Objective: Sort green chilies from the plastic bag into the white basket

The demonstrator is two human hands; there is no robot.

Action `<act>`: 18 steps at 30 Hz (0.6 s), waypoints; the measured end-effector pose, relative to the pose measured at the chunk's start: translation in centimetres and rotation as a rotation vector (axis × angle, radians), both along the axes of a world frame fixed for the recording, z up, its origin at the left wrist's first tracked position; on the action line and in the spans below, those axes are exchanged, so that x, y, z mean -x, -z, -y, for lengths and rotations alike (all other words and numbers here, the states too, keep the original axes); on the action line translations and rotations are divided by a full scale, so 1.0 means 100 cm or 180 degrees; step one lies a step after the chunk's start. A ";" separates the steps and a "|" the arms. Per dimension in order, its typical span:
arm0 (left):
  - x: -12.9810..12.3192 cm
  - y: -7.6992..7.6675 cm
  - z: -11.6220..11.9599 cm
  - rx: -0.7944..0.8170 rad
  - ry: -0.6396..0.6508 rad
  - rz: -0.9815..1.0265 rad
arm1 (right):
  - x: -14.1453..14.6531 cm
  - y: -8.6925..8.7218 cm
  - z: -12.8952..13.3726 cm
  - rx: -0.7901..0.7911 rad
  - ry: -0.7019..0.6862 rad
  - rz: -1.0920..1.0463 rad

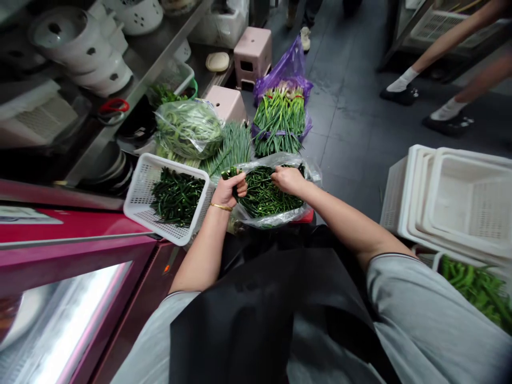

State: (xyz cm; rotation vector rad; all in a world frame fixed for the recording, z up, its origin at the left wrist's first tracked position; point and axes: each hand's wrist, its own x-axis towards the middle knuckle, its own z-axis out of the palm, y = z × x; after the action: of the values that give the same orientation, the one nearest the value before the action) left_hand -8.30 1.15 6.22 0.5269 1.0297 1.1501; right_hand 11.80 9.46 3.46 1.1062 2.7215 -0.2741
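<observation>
My left hand [232, 189], with a gold bangle at the wrist, is closed around a small bunch of slender green chilies [231, 174]. It is just above the left edge of an open clear plastic bag [260, 220]. Slender dark green chilies [266, 194] fill this bag, which lies in front of my lap. Over the bag's right part, my right hand [288, 180] has its fingers pinched together; what they hold is hidden. A white perforated basket [135, 197] stands tilted to the left, with a heap of similar dark green chilies [176, 197] inside.
Beyond the bag lie garlic chives [234, 141], a bagged bundle of greens [190, 128] and scallions [280, 114] in a purple bag [294, 53]. Stacked white baskets [412, 176] and green peppers [476, 282] are at right. A pink-red cabinet [76, 218] borders the left. Another person's feet [404, 88] are at upper right.
</observation>
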 end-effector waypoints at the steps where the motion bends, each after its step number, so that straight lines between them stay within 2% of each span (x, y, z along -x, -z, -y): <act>1: -0.001 0.001 0.003 0.0047 -0.0013 -0.0111 | 0.008 0.007 -0.002 0.0080 -0.0074 0.0149; 3: -0.005 0.006 0.007 0.0110 -0.0042 -0.0364 | 0.018 0.015 -0.008 0.0188 -0.0072 0.0278; 5: -0.009 0.013 0.010 0.0107 -0.0146 -0.0623 | 0.021 0.014 -0.017 0.0251 0.0068 -0.0021; 8: -0.018 0.024 0.004 -0.0078 -0.0211 -0.1154 | 0.017 -0.003 -0.020 0.0728 0.0333 -0.1113; 10: -0.026 0.028 -0.004 -0.0254 -0.0083 -0.1384 | 0.017 -0.016 -0.012 0.1108 0.0493 -0.1855; 11: -0.030 0.030 -0.008 -0.0324 0.0024 -0.1381 | 0.017 -0.021 -0.006 0.1141 0.0563 -0.2105; 14: -0.041 0.033 -0.015 -0.0357 0.0375 -0.1152 | 0.014 -0.029 0.013 0.0495 0.0605 -0.2105; 16: -0.043 0.036 -0.013 -0.0254 0.0656 -0.1116 | 0.004 -0.027 0.022 -0.0018 0.0509 -0.1631; 18: -0.038 0.039 -0.007 -0.0134 0.0821 -0.1179 | -0.012 -0.022 0.027 -0.0233 0.0374 -0.1123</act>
State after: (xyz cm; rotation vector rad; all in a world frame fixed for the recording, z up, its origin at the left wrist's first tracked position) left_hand -4.50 1.89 2.34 0.9029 1.2135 0.8630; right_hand 13.04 6.79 5.62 1.3552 2.9943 -0.4272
